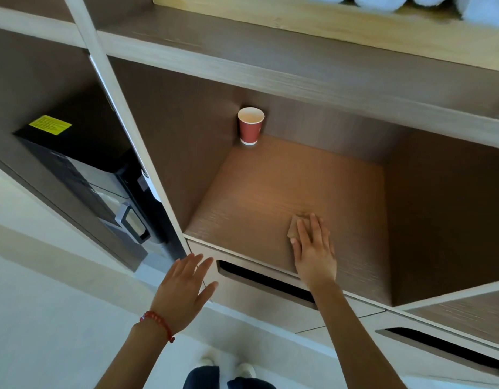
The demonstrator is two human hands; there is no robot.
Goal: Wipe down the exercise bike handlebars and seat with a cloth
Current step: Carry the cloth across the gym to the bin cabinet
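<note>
A small tan cloth [295, 227] lies folded on the brown shelf [259, 197] of an open cabinet niche. My right hand [314, 249] lies flat on the cloth, fingers straight, covering most of it. My left hand [183, 290] hovers open with spread fingers in front of the shelf's lower left edge, touching nothing. A red bead bracelet is on the left wrist. No exercise bike is in view.
A red paper cup [250, 125] stands in the niche's back left corner. Below the shelf are drawers with dark slot handles [266, 282]. A black appliance [82, 175] with a yellow label stands in the left compartment. Rolled white towels [411, 1] lie on top.
</note>
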